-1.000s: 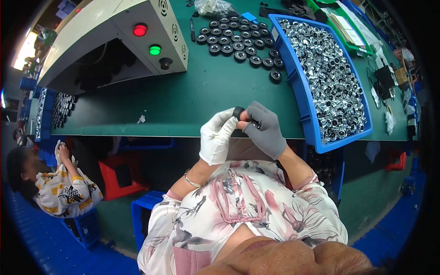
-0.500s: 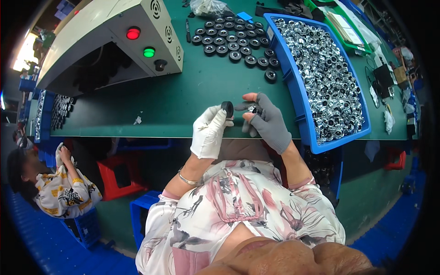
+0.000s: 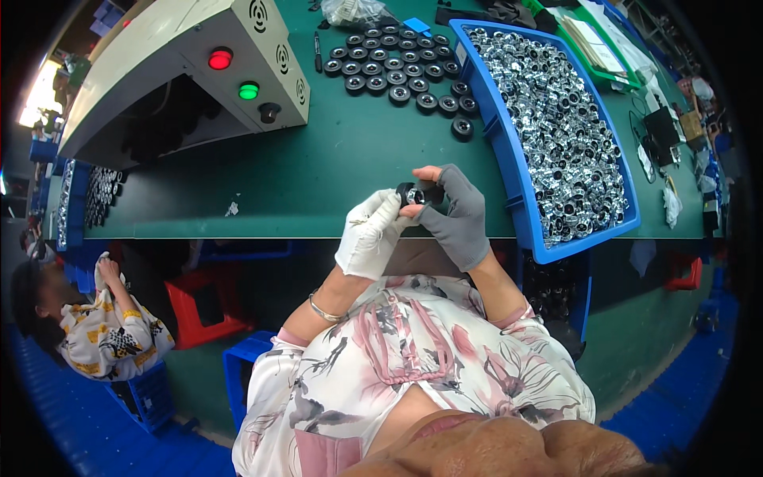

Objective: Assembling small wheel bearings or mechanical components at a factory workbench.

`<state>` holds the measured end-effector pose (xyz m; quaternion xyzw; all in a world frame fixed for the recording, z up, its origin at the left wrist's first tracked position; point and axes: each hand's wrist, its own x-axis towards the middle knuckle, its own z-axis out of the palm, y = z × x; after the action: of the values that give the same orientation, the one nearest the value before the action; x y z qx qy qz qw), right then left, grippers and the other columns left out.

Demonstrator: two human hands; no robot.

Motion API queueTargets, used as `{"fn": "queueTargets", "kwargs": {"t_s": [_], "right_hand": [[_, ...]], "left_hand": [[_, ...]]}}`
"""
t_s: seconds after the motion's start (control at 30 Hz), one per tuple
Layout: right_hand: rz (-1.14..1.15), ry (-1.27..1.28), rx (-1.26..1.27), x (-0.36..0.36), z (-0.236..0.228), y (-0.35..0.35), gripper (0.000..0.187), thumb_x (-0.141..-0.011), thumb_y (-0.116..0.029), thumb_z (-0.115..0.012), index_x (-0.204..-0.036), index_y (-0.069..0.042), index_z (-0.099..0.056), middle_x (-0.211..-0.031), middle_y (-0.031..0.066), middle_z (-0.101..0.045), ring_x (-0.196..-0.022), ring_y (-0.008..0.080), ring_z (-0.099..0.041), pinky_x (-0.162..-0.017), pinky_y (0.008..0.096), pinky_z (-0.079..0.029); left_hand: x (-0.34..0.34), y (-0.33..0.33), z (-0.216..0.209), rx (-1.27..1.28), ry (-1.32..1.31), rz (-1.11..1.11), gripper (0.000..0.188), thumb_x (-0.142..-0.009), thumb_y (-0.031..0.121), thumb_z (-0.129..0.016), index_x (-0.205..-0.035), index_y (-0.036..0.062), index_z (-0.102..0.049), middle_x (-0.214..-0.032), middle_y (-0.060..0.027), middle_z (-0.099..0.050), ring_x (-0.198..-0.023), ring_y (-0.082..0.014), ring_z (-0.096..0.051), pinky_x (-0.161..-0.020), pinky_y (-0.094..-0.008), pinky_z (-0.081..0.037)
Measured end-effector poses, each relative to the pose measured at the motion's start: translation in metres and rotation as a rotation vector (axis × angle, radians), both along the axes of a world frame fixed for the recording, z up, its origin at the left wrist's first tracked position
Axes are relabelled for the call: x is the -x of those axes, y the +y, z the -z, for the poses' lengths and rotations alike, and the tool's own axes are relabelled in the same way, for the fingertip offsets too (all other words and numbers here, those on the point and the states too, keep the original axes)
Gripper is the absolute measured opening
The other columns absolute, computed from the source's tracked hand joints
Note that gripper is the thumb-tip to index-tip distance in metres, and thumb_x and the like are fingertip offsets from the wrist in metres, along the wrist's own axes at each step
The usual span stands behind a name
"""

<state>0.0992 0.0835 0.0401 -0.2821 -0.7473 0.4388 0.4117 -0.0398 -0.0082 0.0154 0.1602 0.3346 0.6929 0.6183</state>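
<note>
My left hand (image 3: 370, 236), in a white glove, pinches a black ring (image 3: 403, 191) like a small tyre above the table's near edge. My right hand (image 3: 461, 219), in a grey glove with bare fingertips, is closed on a small shiny hub (image 3: 416, 196). The hub is pressed up against the ring's right side; whether any of it sits inside cannot be made out. Both hands meet at the parts, fingers nearly touching. Beyond them on the green table (image 3: 334, 187) lie several small black wheels (image 3: 396, 77) with silvery centres, grouped in rough rows.
Right of my hands stands a blue bin (image 3: 520, 211) full of shiny hubs (image 3: 568, 131). A cream machine (image 3: 187, 67) with a red and a green button fills the back left. A black pen (image 3: 318, 52) lies beside it. Another person (image 3: 107, 322) sits at the far left.
My right hand has moved left and brought the hub against the ring. My left hand has shifted slightly right. The view has shifted a little.
</note>
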Motion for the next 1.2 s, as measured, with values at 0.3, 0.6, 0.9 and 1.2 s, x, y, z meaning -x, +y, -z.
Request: {"fn": "queueTargets", "kwargs": {"t_s": [0.3,0.6,0.9,1.2], "right_hand": [[-0.066,-0.359,-0.276,-0.019,-0.028,0.004,0.037,-0.075,-0.007,-0.079,-0.109,-0.002,-0.066,-0.095,0.0109,-0.064,-0.085,0.0289,-0.065,-0.074,0.0372,-0.053],[-0.072,-0.25,-0.467,-0.013,-0.019,0.0,0.037,-0.071,-0.001,-0.077,-0.106,-0.005,-0.066,-0.099,0.0097,-0.063,-0.089,0.0294,-0.063,-0.075,0.0388,-0.052],[-0.005,-0.25,-0.608,-0.014,-0.023,0.0,0.037,-0.072,0.001,-0.074,-0.108,-0.005,-0.069,-0.1,0.0085,-0.066,-0.084,0.0275,-0.061,-0.071,0.0379,-0.051],[0.049,-0.289,-0.618,-0.003,-0.016,-0.013,0.038,-0.071,0.001,-0.073,-0.108,-0.005,-0.065,-0.097,0.0099,-0.063,-0.081,0.0293,-0.06,-0.071,0.0399,-0.05]], "left_hand": [[-0.011,0.001,0.005,0.04,0.263,-0.04,0.022,-0.106,0.015,-0.06,-0.116,-0.0039,-0.065,-0.108,-0.0083,-0.07,-0.097,-0.0147,-0.067,-0.09,-0.0302,-0.054],[-0.007,-0.001,0.003,0.042,0.24,0.003,0.023,-0.103,0.01,-0.063,-0.122,-0.0029,-0.065,-0.112,-0.0078,-0.071,-0.098,-0.0134,-0.069,-0.09,-0.0264,-0.054],[-0.011,0.003,-0.004,0.055,0.284,-0.067,0.024,-0.105,0.013,-0.061,-0.121,-0.0037,-0.065,-0.108,-0.008,-0.072,-0.098,-0.0154,-0.07,-0.088,-0.0282,-0.056],[-0.003,0.003,-0.004,0.069,0.216,0.056,0.026,-0.103,0.015,-0.065,-0.121,-0.0039,-0.067,-0.113,-0.0074,-0.071,-0.099,-0.0128,-0.067,-0.089,-0.0266,-0.055]]}}
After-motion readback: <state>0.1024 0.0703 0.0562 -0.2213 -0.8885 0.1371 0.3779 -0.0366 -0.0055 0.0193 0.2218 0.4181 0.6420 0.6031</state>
